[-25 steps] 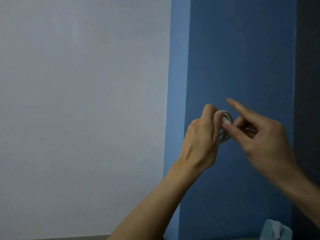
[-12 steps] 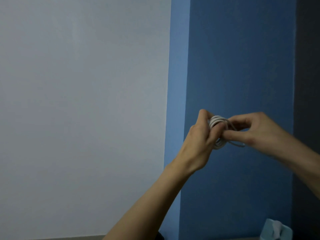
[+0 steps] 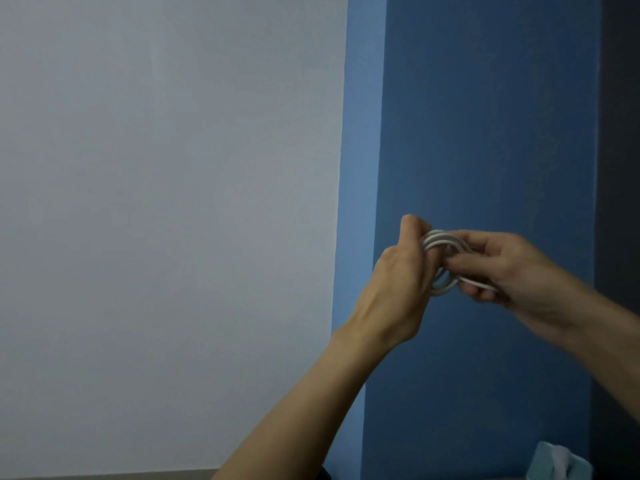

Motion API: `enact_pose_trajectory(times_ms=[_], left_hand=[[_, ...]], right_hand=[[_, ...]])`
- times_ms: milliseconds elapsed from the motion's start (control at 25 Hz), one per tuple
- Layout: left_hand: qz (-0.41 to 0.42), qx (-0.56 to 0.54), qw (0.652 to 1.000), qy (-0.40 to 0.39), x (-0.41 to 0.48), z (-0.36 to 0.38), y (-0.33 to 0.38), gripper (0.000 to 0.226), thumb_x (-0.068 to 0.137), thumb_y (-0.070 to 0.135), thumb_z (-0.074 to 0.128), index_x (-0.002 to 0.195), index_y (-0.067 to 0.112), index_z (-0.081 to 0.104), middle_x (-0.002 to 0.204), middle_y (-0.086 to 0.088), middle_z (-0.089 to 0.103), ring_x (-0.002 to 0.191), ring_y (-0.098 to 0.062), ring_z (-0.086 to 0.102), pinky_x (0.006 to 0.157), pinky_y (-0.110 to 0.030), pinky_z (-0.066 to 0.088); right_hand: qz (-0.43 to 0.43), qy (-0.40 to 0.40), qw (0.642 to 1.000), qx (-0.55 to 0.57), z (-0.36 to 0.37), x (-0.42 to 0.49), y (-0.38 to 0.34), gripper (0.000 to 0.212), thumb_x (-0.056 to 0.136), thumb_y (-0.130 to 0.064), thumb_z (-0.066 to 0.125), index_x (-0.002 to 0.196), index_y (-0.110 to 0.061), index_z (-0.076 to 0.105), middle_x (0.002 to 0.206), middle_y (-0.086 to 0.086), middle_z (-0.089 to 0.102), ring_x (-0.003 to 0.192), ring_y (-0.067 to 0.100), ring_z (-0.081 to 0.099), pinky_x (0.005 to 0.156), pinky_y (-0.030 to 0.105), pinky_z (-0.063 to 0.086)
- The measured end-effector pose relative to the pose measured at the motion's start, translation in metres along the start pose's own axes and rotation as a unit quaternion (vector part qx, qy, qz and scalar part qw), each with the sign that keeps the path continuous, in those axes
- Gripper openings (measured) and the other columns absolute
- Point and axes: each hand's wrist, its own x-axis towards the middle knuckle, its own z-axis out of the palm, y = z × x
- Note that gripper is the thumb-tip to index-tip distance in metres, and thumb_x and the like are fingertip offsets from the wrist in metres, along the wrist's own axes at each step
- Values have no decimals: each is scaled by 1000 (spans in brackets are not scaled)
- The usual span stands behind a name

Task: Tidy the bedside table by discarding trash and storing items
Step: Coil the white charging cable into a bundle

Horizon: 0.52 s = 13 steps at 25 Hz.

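Right hand [image 3: 512,271] now closed onto coiled cable [image 3: 439,239]; left hand [image 3: 401,282] grips it.

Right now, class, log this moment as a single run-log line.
item: cable, coiled | left hand: grips coil | right hand: pinches loose strand | where: held up before blue wall | stored: not yet

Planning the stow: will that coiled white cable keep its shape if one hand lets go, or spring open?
Probably floppy: the white cable bends into tight loops between the left hand and right hand. It likely springs loose if released, since both hands pinch it and one strand strays from the coil.
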Motion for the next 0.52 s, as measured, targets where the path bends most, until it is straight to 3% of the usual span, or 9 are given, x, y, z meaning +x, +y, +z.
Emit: enact_pose_trajectory(times_ms=[80,160,280,400,520], left_hand=[[-1,1,1000,14,4,-2,2,9,101,22,34,93,18,35,69,5,52,53,-8,41,52,-31,34],[-4,-11,1000,24,5,-2,4,9,101,22,34,93,20,35,70,6,53,52,-5,42,52,-25,32],[2,-28,999,22,3,-1,4,8,101,21,34,93,19,36,81,-4,61,57,-6,44,54,-23,36],[16,-36,999,25,1,-1,2,10,99,21,33,94,14,39,84,-11,64,64,-18,50,59,-31,41],[18,-38,999,26,1,0,2,9,100,16,35,92,14,39,70,2,56,54,-5,44,51,-18,34]], right_hand=[[21,-12,990,137,-2,-1,-1,29,54,-29,67,79,-15,73,63,-3,59,42,5,43,36,12,35],[62,-14,973,223,-3,0,-2,24,58,-33,64,69,-14,74,61,-2,63,38,4,44,33,12,36],[114,-22,959,260,-4,4,-3,17,55,-30,65,54,-14,71,50,-3,60,29,3,37,27,8,28],[124,-51,951,279,-6,7,0,18,54,-25,69,62,-9,73,52,-3,62,31,2,39,30,6,27],[104,-50,952,282,-8,10,3,47,24,-14,85,68,-3,73,56,1,61,33,3,43,30,7,34]])
